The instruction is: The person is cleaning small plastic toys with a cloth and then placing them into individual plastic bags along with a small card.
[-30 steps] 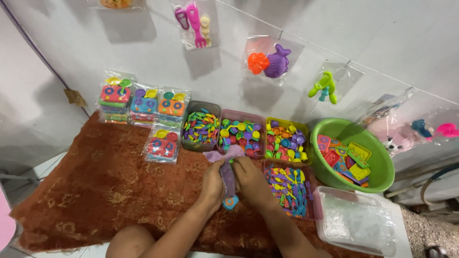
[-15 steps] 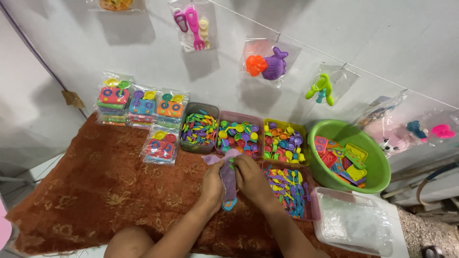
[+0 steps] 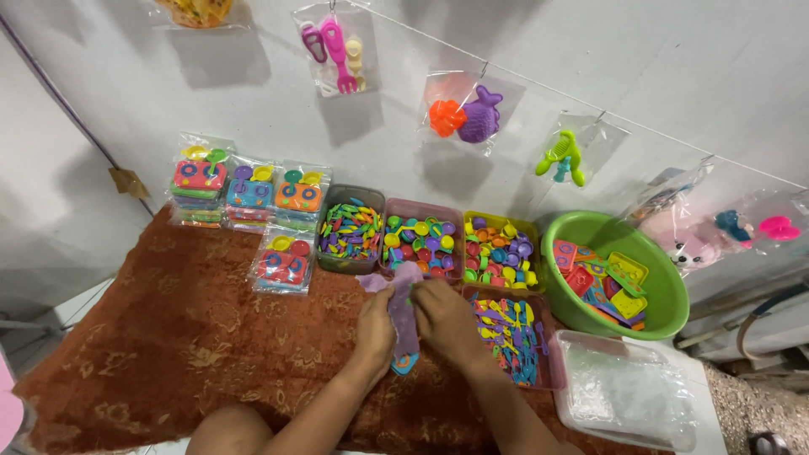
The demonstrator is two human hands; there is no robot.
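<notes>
My left hand [image 3: 376, 320] and my right hand [image 3: 442, 318] are close together over the brown patterned mat [image 3: 168, 337], both gripping a purple plastic toy piece [image 3: 404, 313] that stands on edge between them. A small blue and orange part [image 3: 405, 363] shows at its lower end. Just beyond my hands lies a row of trays: one with coloured flat pieces [image 3: 350, 229], one with coloured round toy pans [image 3: 419, 241] and a yellow tray of small cups [image 3: 499, 253]. A tray of toy cutlery [image 3: 510, 330] lies right beside my right hand.
A green basin [image 3: 666, 286] with red and yellow toy plates stands at the right. A clear lidded box [image 3: 628, 396] lies at the lower right. Bagged toy sets [image 3: 244, 198] are stacked at the back left. Bags of toys [image 3: 459, 114] hang on the wall.
My hands and the purple piece have stayed in the same place; the fingers shift only slightly on it.
</notes>
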